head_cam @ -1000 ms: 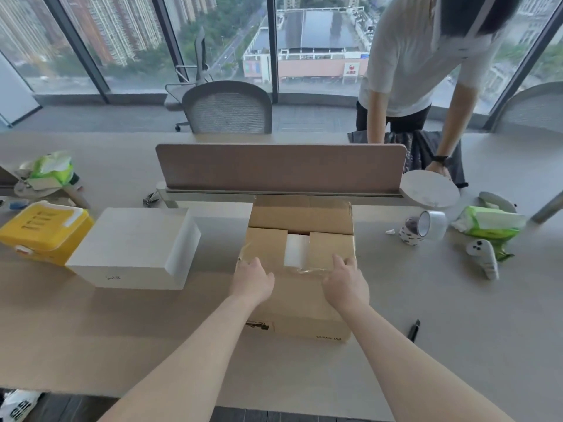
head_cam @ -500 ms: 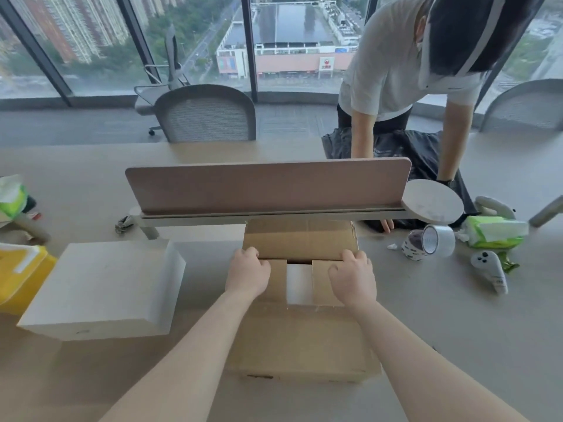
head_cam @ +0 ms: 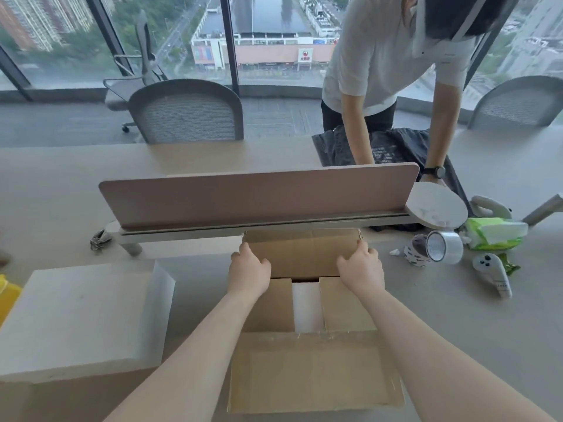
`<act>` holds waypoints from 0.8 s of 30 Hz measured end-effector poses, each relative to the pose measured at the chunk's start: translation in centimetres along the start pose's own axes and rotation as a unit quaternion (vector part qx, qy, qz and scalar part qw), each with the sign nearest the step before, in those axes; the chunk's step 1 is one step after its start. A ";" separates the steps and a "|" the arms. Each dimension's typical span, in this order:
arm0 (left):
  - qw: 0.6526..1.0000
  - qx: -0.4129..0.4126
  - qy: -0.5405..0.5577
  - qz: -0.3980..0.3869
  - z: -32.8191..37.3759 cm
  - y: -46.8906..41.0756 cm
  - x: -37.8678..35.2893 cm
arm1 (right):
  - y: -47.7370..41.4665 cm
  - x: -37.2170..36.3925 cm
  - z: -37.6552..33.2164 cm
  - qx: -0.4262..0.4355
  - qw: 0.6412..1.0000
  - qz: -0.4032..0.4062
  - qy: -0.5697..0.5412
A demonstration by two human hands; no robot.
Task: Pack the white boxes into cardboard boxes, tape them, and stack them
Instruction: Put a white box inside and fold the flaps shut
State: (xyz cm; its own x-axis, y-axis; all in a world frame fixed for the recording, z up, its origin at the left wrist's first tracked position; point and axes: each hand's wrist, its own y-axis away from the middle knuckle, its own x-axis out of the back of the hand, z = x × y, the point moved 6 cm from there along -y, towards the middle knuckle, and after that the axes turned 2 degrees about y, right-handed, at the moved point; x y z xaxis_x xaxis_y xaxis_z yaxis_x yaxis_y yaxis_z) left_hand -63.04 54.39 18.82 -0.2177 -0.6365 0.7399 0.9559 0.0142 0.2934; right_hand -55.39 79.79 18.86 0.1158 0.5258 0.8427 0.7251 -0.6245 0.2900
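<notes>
The left hand [head_cam: 249, 269] and the right hand [head_cam: 361, 266] each grip a side edge of the carton's [head_cam: 310, 376] far flap [head_cam: 301, 254]. The left fingers [head_cam: 245, 249] curl round its left edge near the top corner. The right fingers [head_cam: 364, 249] curl round its right edge, and both thumbs lie on the flap's near face. The flap stands up between the two hands, just in front of the desk divider [head_cam: 259, 193].

Just below the thumbs, towards the wrists, the two side flaps [head_cam: 274, 303] are folded in over the carton. A white box [head_cam: 306, 306] inside it shows in the gap between them. Nearer still, under the forearms, the near flap [head_cam: 310, 370] lies folded out flat.

Left of the left fingers, well apart, a second white box [head_cam: 82, 318] sits on the table [head_cam: 457, 330]. A yellow container [head_cam: 7, 296] shows at the frame edge beyond it. Right of the right fingers lie a roll of clear tape [head_cam: 443, 246], a white controller [head_cam: 492, 272] and a green packet [head_cam: 493, 233]. Beyond the divider, another person [head_cam: 396, 71] leans over a dark bag [head_cam: 396, 147].
</notes>
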 end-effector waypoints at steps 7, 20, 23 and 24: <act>0.996 -0.012 0.061 0.063 1.0 4.3 2.0 | 3.0 3.8 0.8 0.049 0.995 0.061 -0.056; 0.977 -0.025 -0.199 0.079 -0.5 13.8 1.2 | 10.0 3.9 5.1 0.180 0.973 0.069 0.126; 0.969 -0.028 -0.240 0.054 -1.0 15.0 0.0 | 11.7 2.5 5.1 0.204 0.955 0.054 0.208; 0.968 -0.032 -0.244 0.049 -0.9 15.2 -0.1 | 12.1 2.1 5.1 0.203 0.953 0.048 0.219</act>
State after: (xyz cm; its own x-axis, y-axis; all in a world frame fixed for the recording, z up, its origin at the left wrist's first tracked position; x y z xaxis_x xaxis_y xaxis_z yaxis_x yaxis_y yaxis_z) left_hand -48.32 54.01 22.64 -0.1767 -0.1945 0.9649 0.9837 -0.0020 0.1797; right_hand -42.96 76.29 21.80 -0.0349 0.1314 0.9907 0.9388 -0.3356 0.0776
